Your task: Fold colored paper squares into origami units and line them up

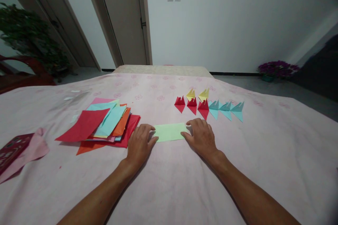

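Observation:
A light green paper rectangle (171,132), which looks folded in half, lies flat on the cloth in front of me. At its left end, my left hand (141,140) pinches the edge between thumb and fingers. The opposite end is between the thumb and fingers of my right hand (202,135). Just left of my left hand is a loose pile of coloured paper sheets (111,117), with a red sheet (84,124) on top. Beyond my right hand stand folded paper cranes: red ones (203,108), blue ones (225,109) and yellow ones (204,94).
A pink cloth with flower prints (163,182) covers the table. At the far left lie a dark red packet (13,151) and a crumpled pink paper (31,151). A wooden chair (26,72) and a leafy plant (26,35) stand to the left; purple flowers (278,68) are on the floor at right.

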The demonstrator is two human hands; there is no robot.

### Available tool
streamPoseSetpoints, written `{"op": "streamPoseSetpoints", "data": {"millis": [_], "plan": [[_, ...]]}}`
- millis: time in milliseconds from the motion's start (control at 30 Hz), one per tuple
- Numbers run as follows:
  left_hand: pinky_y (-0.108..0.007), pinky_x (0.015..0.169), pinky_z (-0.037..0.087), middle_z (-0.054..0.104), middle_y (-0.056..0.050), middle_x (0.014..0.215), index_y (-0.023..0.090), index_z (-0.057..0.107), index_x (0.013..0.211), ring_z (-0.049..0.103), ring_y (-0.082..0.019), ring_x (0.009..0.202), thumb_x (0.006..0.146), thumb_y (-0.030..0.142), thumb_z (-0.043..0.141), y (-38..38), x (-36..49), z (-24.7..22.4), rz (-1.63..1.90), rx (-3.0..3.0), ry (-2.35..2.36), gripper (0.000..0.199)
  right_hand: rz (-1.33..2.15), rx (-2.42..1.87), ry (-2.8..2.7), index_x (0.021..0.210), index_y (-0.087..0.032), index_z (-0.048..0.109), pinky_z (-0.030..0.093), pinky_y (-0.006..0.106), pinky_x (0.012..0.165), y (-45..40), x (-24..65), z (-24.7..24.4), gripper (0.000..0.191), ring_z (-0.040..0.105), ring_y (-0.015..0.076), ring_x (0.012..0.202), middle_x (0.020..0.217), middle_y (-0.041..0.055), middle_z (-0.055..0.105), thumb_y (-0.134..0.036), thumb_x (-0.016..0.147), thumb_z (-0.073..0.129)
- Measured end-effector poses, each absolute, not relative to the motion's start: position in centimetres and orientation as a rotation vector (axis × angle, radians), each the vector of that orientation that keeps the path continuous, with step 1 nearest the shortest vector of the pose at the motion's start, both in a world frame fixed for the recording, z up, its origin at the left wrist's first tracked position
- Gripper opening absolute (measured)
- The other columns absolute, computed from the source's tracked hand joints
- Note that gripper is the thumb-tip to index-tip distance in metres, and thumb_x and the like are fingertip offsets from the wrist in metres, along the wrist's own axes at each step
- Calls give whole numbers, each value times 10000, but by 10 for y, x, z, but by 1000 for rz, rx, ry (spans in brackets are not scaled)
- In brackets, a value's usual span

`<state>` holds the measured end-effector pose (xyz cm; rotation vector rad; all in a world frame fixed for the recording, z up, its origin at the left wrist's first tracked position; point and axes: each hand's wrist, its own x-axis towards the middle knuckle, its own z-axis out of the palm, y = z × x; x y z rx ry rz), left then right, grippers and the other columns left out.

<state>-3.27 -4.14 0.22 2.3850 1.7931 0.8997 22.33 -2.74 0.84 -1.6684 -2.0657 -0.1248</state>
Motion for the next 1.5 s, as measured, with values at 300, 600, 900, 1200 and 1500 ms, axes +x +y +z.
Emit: {"op": "streamPoseSetpoints", "data": {"millis": [300,600,900,1200,1500], "plan": [[-505,1119,371,515,-88,1460,280,500,1388,451,-212,1371,937,77,431,-30,-34,-18,611,2716,1249,500,271,-1212,-2540,1462,-291,429,180,499,1202,-35,216,5,498,314,232,1445,1527,35,423,-276,966,455],[-507,1166,254,352,-140,1560,193,359,1493,293,-259,1457,983,303,394,-20,-33,-18,456,2710,1472,523,111,-1573,-2437,1523,-196,317,127,500,1203,-30,224,-8,571,229,247,1477,1585,89,288,-423,1000,350],[-591,1141,211,286,-222,1568,157,349,1493,233,-342,1469,945,544,445,-1,-37,-12,319,2694,1477,678,117,-1732,-2309,1509,-83,320,109,489,1200,-22,231,-15,724,190,284,1485,1593,154,250,-537,951,404],[-516,1134,308,553,-141,1402,223,440,1421,493,-298,1318,819,478,683,-5,-41,-10,718,2520,1376,697,192,-1638,-2207,1376,-193,511,196,450,1180,-18,239,-18,602,301,264,1441,1515,94,437,-481,854,594],[-429,1003,450,639,-98,1211,214,600,1150,593,-269,1133,805,415,701,-3,-36,-12,841,2470,1436,411,289,-1707,-2146,1383,-181,507,200,440,1169,-16,238,-15,643,271,280,1450,1544,109,385,-468,821,631]]}}
